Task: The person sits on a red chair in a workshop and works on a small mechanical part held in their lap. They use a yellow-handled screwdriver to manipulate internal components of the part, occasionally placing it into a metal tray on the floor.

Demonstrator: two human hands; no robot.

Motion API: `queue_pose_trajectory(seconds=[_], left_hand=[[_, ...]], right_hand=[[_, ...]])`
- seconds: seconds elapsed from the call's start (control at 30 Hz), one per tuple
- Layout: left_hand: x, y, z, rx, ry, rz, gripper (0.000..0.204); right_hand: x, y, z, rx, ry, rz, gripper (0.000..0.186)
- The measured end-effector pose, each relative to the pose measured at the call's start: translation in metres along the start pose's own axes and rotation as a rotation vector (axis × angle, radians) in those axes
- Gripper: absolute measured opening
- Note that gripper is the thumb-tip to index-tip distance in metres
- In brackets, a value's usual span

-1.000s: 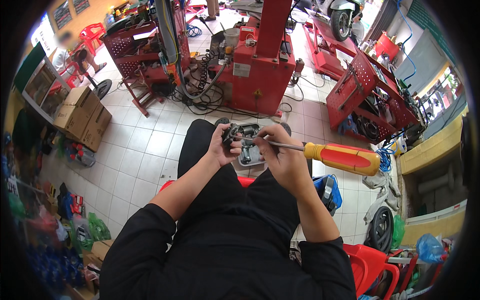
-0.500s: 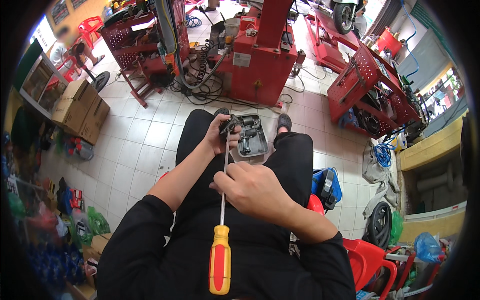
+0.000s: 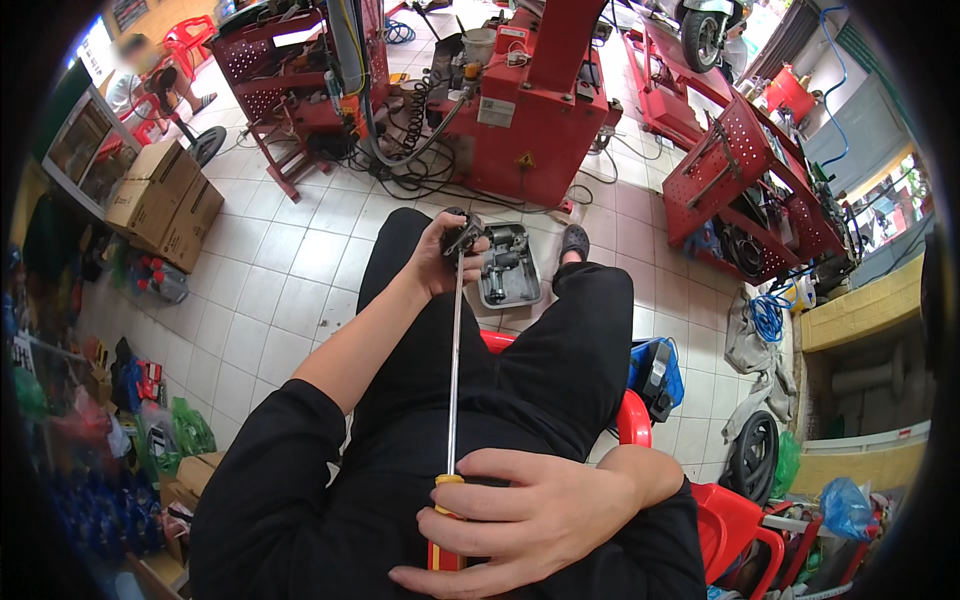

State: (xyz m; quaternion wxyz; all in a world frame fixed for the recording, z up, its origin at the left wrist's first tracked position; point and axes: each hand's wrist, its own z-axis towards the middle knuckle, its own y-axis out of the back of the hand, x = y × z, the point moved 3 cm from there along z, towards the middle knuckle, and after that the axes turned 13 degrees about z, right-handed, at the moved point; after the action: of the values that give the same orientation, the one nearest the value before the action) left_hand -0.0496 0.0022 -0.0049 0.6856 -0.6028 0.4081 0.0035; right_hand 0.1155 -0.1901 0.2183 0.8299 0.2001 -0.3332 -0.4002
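My left hand [image 3: 440,255] grips a dark metal part [image 3: 464,232] above my knees. The long steel shaft of a screwdriver [image 3: 455,360] runs from that part back toward my body, where my right hand [image 3: 525,510] lies curled over its yellow-and-red handle [image 3: 446,556]. Beyond my left hand, a metal tray [image 3: 530,290] on the floor between my feet holds several greasy metal components [image 3: 497,280], partly hidden by the hand.
Red machine [image 3: 530,150] with hoses and cables ahead. Red perforated cart [image 3: 715,200] right, cardboard boxes [image 3: 160,210] left, a seated person [image 3: 135,90] at back left. I sit on a red chair [image 3: 635,425]; blue bag [image 3: 655,380] and black tire [image 3: 755,455] right.
My right hand has moved back from the shaft to the handle, now near my stomach. The screwdriver has swung from pointing rightward to lying toward me. My left hand still holds the part.
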Motion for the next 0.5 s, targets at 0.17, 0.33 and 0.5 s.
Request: queue_pose_trajectory(seconds=[0.17, 0.33, 0.5], left_hand=[[0.004, 0.012, 0.002, 0.037, -0.024, -0.107, 0.027], [0.011, 0.012, 0.001, -0.169, -0.021, -0.101, 0.026], [0.016, 0.001, 0.003, -0.192, -0.02, -0.083, 0.026]], right_hand=[[-0.011, 0.021, -0.008, -0.104, 0.031, -0.013, 0.026], [-0.023, 0.052, -0.028, -0.5, -0.024, -0.032, 0.059], [-0.026, 0.058, -0.041, -0.679, 0.085, -0.093, 0.072]])
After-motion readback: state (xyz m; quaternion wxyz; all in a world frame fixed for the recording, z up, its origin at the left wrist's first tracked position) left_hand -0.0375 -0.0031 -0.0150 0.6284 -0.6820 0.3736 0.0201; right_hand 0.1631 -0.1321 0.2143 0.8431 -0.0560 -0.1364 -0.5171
